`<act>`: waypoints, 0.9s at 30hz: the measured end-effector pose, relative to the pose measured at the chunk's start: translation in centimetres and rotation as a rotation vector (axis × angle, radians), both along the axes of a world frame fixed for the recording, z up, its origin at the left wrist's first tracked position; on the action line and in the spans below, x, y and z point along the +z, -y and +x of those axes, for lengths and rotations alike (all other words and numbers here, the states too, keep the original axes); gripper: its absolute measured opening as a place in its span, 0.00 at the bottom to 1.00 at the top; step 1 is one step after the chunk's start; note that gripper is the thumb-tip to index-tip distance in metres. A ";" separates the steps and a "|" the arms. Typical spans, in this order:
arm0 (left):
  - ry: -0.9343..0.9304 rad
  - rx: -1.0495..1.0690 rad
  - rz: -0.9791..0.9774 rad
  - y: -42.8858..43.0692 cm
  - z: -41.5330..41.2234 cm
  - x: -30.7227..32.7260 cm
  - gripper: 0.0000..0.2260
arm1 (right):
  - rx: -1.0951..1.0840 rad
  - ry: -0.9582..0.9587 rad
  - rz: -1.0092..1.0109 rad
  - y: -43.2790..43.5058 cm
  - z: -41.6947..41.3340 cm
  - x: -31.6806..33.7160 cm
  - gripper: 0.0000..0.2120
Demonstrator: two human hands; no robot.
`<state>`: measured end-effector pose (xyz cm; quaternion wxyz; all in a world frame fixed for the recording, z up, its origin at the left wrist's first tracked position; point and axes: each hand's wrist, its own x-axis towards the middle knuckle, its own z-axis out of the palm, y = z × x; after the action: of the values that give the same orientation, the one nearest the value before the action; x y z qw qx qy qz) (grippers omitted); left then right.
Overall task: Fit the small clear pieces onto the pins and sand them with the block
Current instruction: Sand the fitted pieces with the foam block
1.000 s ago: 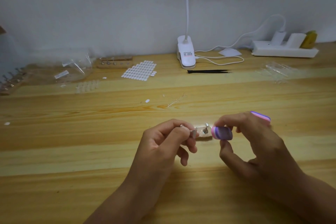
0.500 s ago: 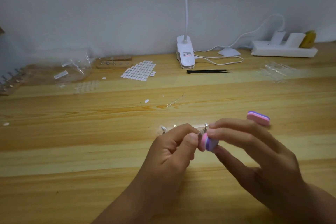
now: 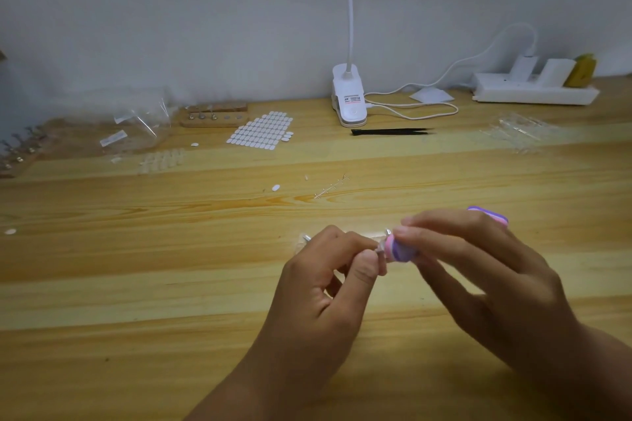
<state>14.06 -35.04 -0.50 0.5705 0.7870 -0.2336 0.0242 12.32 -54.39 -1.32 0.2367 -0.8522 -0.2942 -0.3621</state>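
- Two hands meet low over the worktop (image 3: pixel 171 284). The left hand (image 3: pixel 321 290) pinches a small metal pin (image 3: pixel 379 250) between thumb and forefinger. The right hand (image 3: pixel 478 277) pinches a pink-and-purple sanding block (image 3: pixel 398 251) between thumb and fingertips.
- The end of the sanding block touches the tip of the pin, right between the two sets of fingers (image 3: pixel 366 267). The clear piece should sit at that tip, but it is too small and blurred to make out, so I cannot tell whether it is seated.
- Spare pins (image 3: pixel 305 237) stand just behind the left fingers, and a second block (image 3: pixel 492 215) lies just beyond the right fingers, partly hidden by them.
- The step in hand looks like sanding the piece on the held pin.
- Too hard a push from the sanding block could pop the clear piece off the pin. On this pale wood a clear piece would be hard to find.
- The left pinch sits very close to the tip, so a stroke that runs wide could scrape the thumb instead of the piece.
- A loose hold could let the pin twist between the fingers, so one edge gets sanded more than the rest.
- A dropped wrist could knock over the spare pins behind the left fingers.
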 end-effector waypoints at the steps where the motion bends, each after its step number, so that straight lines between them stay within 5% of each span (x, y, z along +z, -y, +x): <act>1: -0.003 0.007 0.006 0.0 0.0 0.0 0.08 | -0.017 -0.003 0.000 0.2 0.1 0.0 0.17; 27: -0.137 -0.167 -0.095 -0.2 0.2 0.1 0.11 | 0.028 0.003 0.015 0.3 0.1 -0.3 0.18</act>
<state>14.28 -34.88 -0.44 0.6220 0.7366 -0.2573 -0.0660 12.46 -54.68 -1.60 0.2477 -0.8457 -0.3037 -0.3622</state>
